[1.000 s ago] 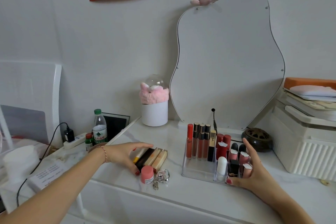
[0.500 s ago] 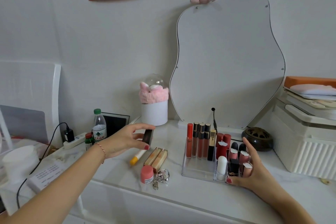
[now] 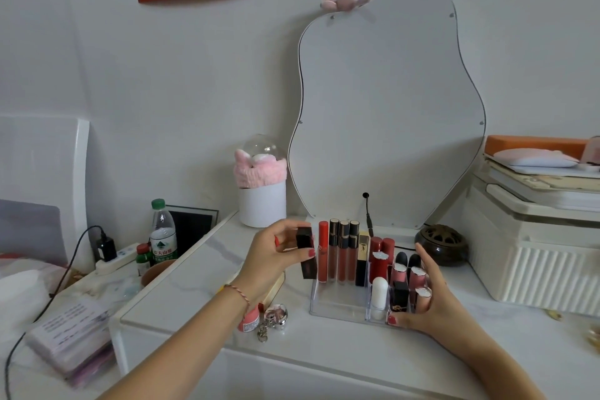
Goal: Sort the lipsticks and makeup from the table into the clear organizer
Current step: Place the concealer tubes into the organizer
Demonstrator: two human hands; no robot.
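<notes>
A clear organizer (image 3: pixel 337 308) stands on the white table, with several lip glosses and lipsticks upright in its compartments. My left hand (image 3: pixel 272 256) pinches a black square lipstick (image 3: pixel 306 252) and holds it upright at the organizer's left rear corner, beside a red gloss tube (image 3: pixel 323 250). My right hand (image 3: pixel 431 302) grips the organizer's front right corner, thumb on the front wall. A gold tube (image 3: pixel 276 287) lies mostly hidden under my left wrist. A small pink jar (image 3: pixel 249 321) and a silver keyring trinket (image 3: pixel 276 318) sit near the table's front edge.
A curvy mirror (image 3: pixel 389 107) leans on the wall behind the organizer. A white pot with a pink headband (image 3: pixel 262 201) is left of it, a dark incense burner (image 3: pixel 441 243) right. A white ribbed box (image 3: pixel 532 256) with stacked items fills the right. Bottles and a power strip sit at left.
My left hand picked the black lipstick up from the row of tubes on the table and carried it right to the organizer. My right hand has stayed on the organizer.
</notes>
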